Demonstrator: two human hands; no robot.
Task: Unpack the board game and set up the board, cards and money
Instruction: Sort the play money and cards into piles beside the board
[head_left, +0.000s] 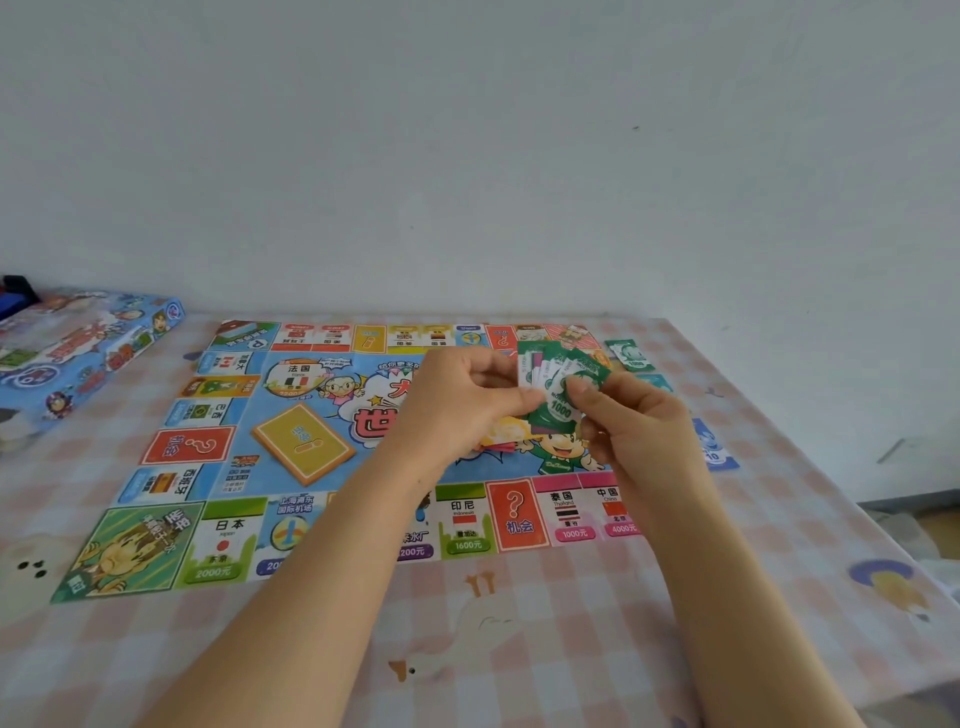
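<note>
The colourful game board (218, 457) lies unfolded flat on the table. A yellow card deck (304, 441) sits on its centre left. Above the board's right half, my left hand (467, 400) and my right hand (634, 415) both pinch a fanned bundle of green play money notes (558, 384) marked 1000. Under my left hand peeks a stack of pink and yellow notes (501, 441). A green note pile (628, 356) and a blue note (714, 449) lie just off the board's right edge.
The game box (83, 353) lies at the far left of the table. A pink checked tablecloth (519, 639) covers the table, which stands against a white wall. The table's right edge (810, 499) drops to the floor.
</note>
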